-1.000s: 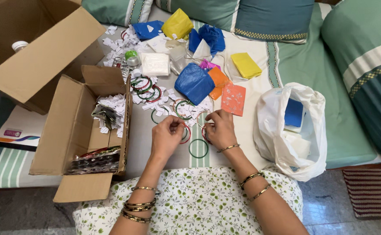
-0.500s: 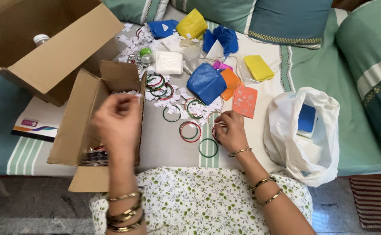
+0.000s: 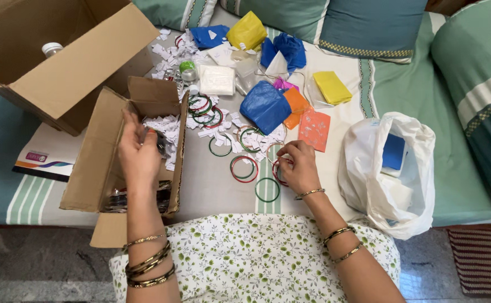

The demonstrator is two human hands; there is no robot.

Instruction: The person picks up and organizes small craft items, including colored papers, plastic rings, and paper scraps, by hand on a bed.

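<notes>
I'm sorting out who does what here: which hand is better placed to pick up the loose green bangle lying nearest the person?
Right. The right hand rests beside the green bangle, while the left hand is over the small cardboard box.

A small bundle of thin red and green round bangles (image 3: pixel 279 170) is pinched upright at the edge of the bed sheet, just right of a flat-lying pair of red and green bangles (image 3: pixel 244 168) and above a single green bangle (image 3: pixel 268 190) lying flat. An open brown cardboard box (image 3: pixel 96 163) is set on the bed at the left, its flaps spread; white paper scraps (image 3: pixel 165 130) are heaped at its far end and dark packed bangles (image 3: pixel 116 201) are seen at its near end.
</notes>
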